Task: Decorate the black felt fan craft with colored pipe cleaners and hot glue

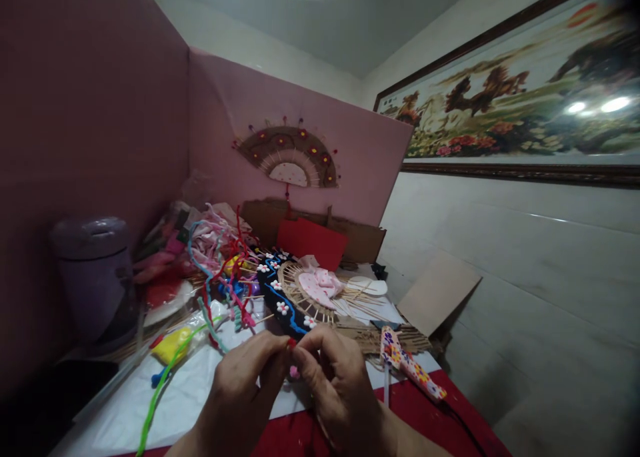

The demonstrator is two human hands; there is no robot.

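Both hands meet at the front middle of the table, fingertips nearly touching. My left hand [245, 383] and my right hand [343, 383] are closed in a pinch around a small red piece [291, 343]; its kind is too small to make out. Just below the fingers shows a small pink bit [294, 371], partly hidden. Right behind them lies a half-made fan [285, 297] with a black band, white flowers, a blue wavy line and wooden sticks. Pink dotted cloth [320, 285] covers its centre.
A flower-patterned glue gun [413, 367] lies at right. Coloured pipe cleaners [210, 277] heap at left, and a green one [165, 383] runs forward. A lidded purple container [95, 277] stands far left. A finished fan [295, 153] hangs on the pink panel, above red paper [313, 240].
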